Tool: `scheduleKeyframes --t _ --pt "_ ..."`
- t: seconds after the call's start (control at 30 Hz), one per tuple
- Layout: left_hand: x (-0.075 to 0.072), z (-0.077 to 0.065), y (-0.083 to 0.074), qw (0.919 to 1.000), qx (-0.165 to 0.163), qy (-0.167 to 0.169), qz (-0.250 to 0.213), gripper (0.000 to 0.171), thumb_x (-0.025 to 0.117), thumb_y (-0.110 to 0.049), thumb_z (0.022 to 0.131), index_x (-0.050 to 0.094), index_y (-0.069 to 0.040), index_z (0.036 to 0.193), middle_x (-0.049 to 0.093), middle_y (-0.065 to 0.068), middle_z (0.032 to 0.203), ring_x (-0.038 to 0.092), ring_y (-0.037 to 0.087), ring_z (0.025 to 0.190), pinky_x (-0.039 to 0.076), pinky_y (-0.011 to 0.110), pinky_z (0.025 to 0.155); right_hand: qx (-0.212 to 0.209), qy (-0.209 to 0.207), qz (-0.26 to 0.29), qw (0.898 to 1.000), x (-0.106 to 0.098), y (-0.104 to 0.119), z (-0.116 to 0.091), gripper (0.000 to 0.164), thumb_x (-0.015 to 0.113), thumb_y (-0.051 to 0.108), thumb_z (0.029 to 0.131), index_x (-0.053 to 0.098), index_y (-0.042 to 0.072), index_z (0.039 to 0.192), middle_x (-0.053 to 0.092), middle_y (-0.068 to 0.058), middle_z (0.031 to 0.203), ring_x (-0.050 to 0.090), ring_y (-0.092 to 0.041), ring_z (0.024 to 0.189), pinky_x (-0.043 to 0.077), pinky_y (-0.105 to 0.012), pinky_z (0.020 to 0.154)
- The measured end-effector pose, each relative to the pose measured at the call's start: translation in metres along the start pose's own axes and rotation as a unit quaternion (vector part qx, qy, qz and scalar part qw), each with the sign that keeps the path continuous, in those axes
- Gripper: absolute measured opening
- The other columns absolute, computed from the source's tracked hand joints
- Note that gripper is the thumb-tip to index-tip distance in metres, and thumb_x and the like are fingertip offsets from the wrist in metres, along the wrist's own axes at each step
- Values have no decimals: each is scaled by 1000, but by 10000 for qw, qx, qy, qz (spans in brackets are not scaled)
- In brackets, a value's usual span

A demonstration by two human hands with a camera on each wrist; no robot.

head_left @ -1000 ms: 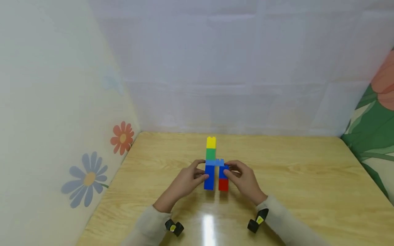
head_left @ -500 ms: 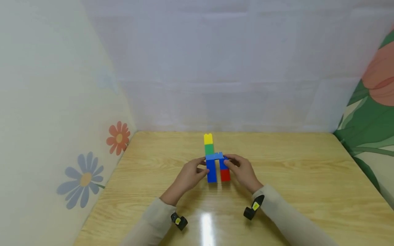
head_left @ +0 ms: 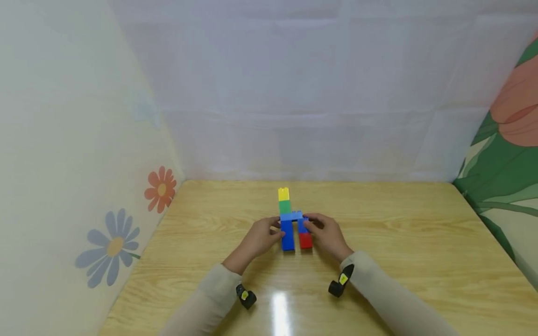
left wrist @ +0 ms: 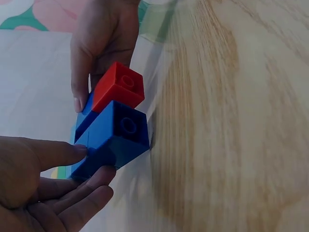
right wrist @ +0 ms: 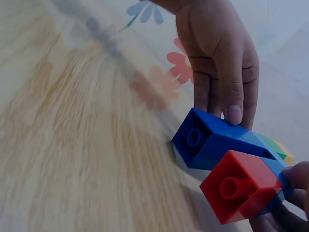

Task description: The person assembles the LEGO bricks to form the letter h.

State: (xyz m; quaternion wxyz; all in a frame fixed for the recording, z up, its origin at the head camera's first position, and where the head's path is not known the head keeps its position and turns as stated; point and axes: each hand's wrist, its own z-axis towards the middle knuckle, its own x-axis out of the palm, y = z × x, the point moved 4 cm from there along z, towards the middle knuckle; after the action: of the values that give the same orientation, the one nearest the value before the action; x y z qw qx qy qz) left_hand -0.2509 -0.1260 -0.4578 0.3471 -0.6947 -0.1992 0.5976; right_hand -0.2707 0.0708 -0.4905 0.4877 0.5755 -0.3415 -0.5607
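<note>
My left hand (head_left: 261, 239) and right hand (head_left: 329, 237) hold one joined toy building-block structure between them. The left thumb and fingers pinch the taller dark blue leg (head_left: 287, 235). On the other leg, my right hand pinches the blue block (head_left: 301, 227) above a red block (head_left: 305, 241). A lighter blue block (head_left: 290, 216) bridges both legs. Above its left end stand a green block (head_left: 285, 206) and a yellow block (head_left: 283, 194). Both wrist views show the hollow undersides of the red block (right wrist: 241, 186) and blue leg (left wrist: 113, 137), so the structure is tilted.
A wood-grain table (head_left: 399, 233) lies beneath the hands. Behind it hangs a pale, creased sheet (head_left: 302, 93). Flower-patterned walls stand left and right, with an orange flower (head_left: 161, 189) near the table's left edge.
Both hands have shifted the structure slightly away from me over the last second, and its tilt has changed a little. The grips stay the same. The head view has shifted slightly.
</note>
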Motion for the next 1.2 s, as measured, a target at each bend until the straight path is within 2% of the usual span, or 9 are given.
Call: scheduleKeyframes --t 0.23,0.47,0.63,0.8,1.2 --pt "6 3 0 9996 248 -48 -152 46 67 -9 91 53 7 132 67 19 110 69 29 95 58 34 77 -187 -117 -658 9976 -1 -7 -4 30 62 28 97 67 15 123 66 -3 121 60 -21 114 47 -41 99" --pt "9 5 1 10000 14 53 65 47 66 -14 93 53 4 134 67 16 112 67 28 98 57 35 77 -25 18 -1135 9935 -1 -10 -5 32 58 33 99 65 16 125 64 -3 126 56 -22 121 44 -43 103" --pt "12 5 3 9997 -141 154 130 47 64 -17 95 52 3 135 67 15 114 66 28 100 57 35 77 -25 74 -1286 9917 1 -15 -5 32 58 32 99 65 15 125 66 -3 120 60 -21 113 48 -44 97" --pt "14 5 5 9997 -91 156 161 46 64 -16 95 52 3 135 67 15 114 66 28 100 57 35 77 -70 102 -1368 9905 2 -17 -6 33 59 32 99 65 13 125 67 -2 112 62 -17 101 52 -41 89" --pt "14 4 8 9997 -103 214 85 47 63 -20 96 52 1 137 66 14 117 65 29 104 56 37 81 -170 62 -1403 9899 1 -17 -7 33 60 31 98 66 13 125 68 -1 106 63 -14 93 54 -38 84"
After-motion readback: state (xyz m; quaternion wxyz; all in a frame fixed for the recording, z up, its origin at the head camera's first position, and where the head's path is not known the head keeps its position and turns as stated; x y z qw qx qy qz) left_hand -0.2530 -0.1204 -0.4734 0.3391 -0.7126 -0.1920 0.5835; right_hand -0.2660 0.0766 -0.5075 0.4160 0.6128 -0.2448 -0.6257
